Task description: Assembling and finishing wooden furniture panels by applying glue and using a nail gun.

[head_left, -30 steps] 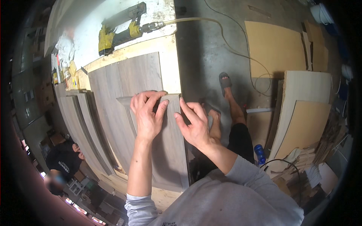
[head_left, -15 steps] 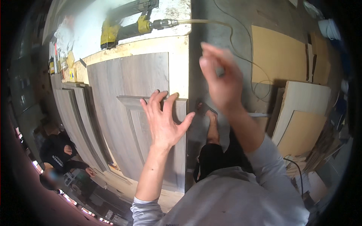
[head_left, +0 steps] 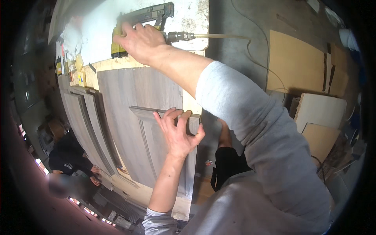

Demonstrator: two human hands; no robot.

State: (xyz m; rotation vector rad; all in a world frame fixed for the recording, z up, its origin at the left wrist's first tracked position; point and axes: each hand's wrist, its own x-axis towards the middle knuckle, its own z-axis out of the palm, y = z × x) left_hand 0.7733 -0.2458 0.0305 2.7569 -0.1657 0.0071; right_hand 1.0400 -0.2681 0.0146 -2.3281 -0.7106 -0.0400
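My right hand (head_left: 139, 41) is wrapped around the yellow nail gun (head_left: 143, 23) at the bench's far edge, its air hose (head_left: 219, 36) trailing off to the right. My left hand (head_left: 178, 133) lies flat, fingers spread, pinning the moulded trim (head_left: 147, 117) to the grey door panel (head_left: 133, 129) near the bench's right edge. I judge the trim placed but not yet nailed; the gun hasn't reached it. More panels (head_left: 84, 125) are stacked along the left edge.
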